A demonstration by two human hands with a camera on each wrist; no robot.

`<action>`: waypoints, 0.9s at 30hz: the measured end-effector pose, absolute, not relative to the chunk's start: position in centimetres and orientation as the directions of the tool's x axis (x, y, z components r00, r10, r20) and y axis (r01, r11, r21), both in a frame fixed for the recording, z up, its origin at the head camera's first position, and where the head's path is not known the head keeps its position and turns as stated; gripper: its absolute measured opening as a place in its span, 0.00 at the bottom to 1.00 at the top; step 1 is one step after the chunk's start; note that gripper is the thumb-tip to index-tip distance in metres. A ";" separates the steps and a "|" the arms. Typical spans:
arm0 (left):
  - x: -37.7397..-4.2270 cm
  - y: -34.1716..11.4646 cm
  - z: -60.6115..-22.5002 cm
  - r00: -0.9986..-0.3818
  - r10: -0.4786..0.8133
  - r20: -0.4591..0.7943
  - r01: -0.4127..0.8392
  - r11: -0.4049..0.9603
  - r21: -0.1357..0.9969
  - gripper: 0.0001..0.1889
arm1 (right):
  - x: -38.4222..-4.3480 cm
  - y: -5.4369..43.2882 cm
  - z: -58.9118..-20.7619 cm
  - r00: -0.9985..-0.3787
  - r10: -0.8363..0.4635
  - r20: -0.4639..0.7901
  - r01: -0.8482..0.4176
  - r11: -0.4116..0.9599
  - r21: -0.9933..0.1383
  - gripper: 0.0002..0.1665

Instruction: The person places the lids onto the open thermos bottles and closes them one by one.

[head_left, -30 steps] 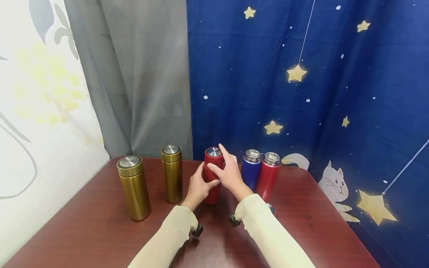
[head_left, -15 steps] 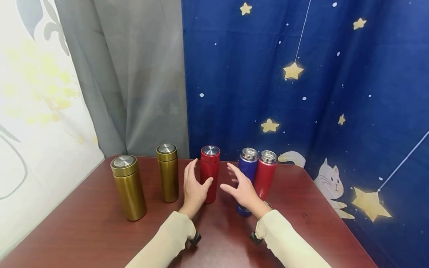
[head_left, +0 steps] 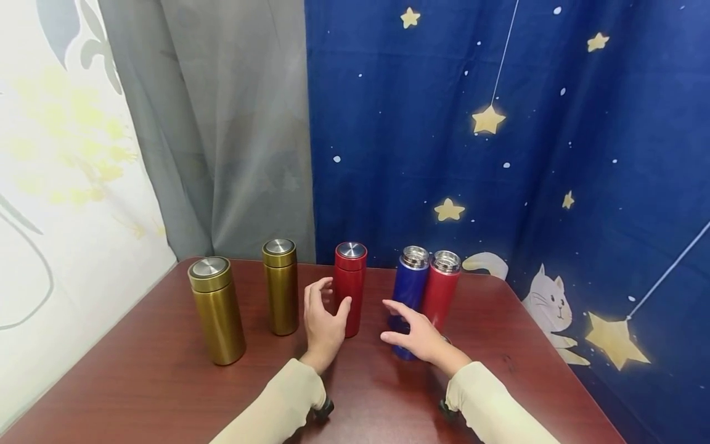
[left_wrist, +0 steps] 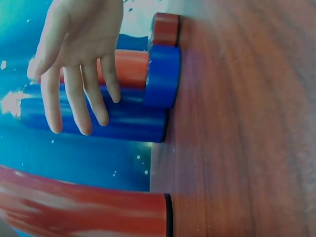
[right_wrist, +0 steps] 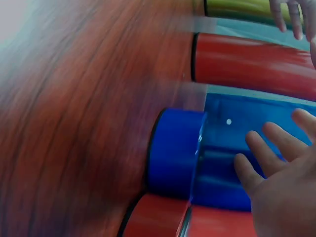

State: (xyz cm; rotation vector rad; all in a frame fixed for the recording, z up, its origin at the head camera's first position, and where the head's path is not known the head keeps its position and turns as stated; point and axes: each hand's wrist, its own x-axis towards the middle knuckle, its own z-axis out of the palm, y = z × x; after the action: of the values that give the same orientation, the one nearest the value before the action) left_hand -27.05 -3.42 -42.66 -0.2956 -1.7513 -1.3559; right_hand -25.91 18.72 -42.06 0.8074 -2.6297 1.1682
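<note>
Fingers (head_left: 317,300) spread, empty; 2 wrist views show blue lid (right_wrist: 175,154) whole, head view partly.

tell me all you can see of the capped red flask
The red flask is a slim cylinder standing upright on the brown table, between a gold flask and the blue flask. Its smooth surface looks like painted metal; a red lid with a shiny silver disc is on, and a black ring edges the base. The left hand is close; contact is unclear.
</note>
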 end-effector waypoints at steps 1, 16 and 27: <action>-27.0 -3.3 -42.7 -0.578 -0.305 0.757 0.662 0.367 0.653 0.27 | -25.9 19.0 -42.2 -0.846 -0.422 0.326 -0.528 0.578 -0.622 0.40; -24.4 -1.8 -40.9 -0.563 -0.200 0.802 0.790 0.156 0.593 0.21 | -25.1 21.6 -44.0 -0.792 -0.531 0.301 -0.605 0.747 -0.276 0.39; -23.7 -0.3 -39.5 -0.808 0.059 0.586 0.581 -0.077 0.810 0.22 | -25.2 22.6 -44.5 -0.822 -0.478 0.308 -0.564 0.756 -0.332 0.32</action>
State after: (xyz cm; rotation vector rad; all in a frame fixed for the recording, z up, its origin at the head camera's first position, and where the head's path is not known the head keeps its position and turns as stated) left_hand -23.73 -0.34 -39.47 -0.6901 -1.8359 -1.9446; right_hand -25.15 22.62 -44.53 0.8261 -2.7487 0.6171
